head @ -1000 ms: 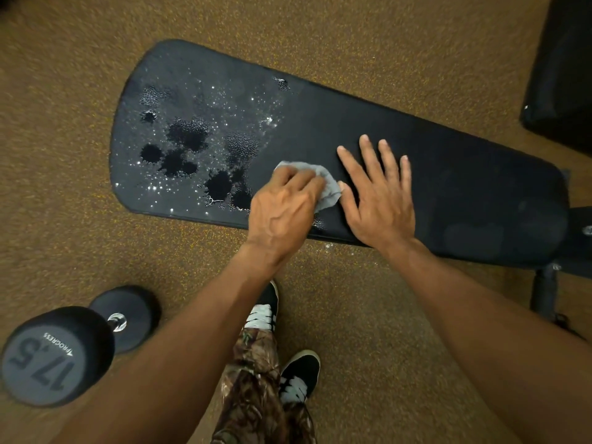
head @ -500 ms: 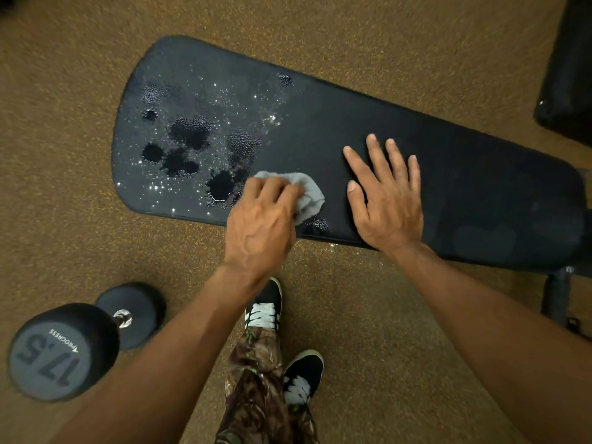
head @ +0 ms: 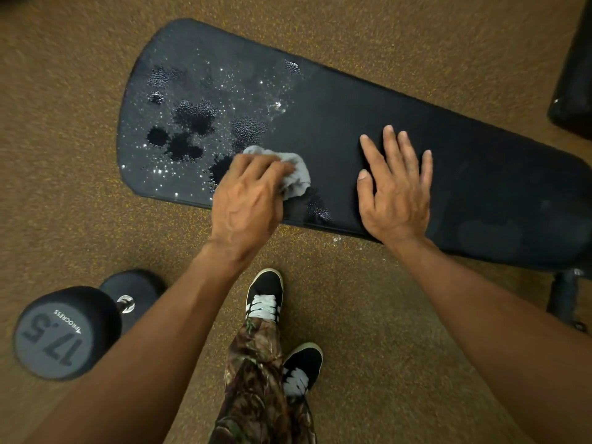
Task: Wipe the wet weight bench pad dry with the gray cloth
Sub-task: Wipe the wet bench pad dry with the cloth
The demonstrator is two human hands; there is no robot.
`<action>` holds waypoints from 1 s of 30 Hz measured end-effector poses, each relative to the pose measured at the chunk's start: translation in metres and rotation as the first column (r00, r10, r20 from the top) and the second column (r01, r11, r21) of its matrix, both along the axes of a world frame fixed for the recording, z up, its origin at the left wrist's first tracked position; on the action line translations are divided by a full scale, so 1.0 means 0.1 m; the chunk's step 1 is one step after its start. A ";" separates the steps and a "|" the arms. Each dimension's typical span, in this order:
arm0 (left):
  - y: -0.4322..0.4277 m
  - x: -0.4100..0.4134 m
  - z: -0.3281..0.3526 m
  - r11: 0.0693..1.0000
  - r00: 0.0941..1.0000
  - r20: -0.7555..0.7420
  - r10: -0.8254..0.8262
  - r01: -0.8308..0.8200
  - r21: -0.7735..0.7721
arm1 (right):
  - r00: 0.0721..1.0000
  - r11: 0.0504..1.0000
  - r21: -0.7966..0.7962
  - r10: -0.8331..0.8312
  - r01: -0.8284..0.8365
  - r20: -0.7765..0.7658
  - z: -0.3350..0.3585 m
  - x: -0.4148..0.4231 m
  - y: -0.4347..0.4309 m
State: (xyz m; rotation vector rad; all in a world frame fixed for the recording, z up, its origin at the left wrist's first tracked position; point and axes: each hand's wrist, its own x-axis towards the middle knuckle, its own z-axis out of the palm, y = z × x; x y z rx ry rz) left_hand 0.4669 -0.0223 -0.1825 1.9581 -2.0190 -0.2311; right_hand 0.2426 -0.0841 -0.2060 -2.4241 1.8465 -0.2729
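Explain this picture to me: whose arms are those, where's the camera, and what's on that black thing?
No machine here. The camera sits on a person's head and looks down, so both arms are that person's own. The long black shape is a weight bench pad. Its left part carries water drops and puddles; the right part looks dry. The left hand grips a crumpled gray cloth at the edge of the wet patch. The right hand lies flat on the dry part, fingers spread, holding nothing. A dumbbell marked 17.5 lies on the floor.
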 end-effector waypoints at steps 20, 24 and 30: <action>0.15 0.11 -0.06 0.997 0.996 0.067 -0.058 0.061 -0.044 | 1.000 1.000 -0.002 0.009 -0.009 0.002 -0.02 0.00 -0.01; 0.46 -0.20 -0.11 0.991 0.994 -0.001 -0.108 0.108 -0.079 | 1.000 1.000 -0.008 0.013 -0.013 -0.008 -0.02 0.00 -0.01; -0.07 -0.51 -0.12 0.978 0.993 -0.097 -0.073 0.052 -0.202 | 1.000 1.000 -0.007 0.010 -0.010 -0.010 -0.03 0.00 0.00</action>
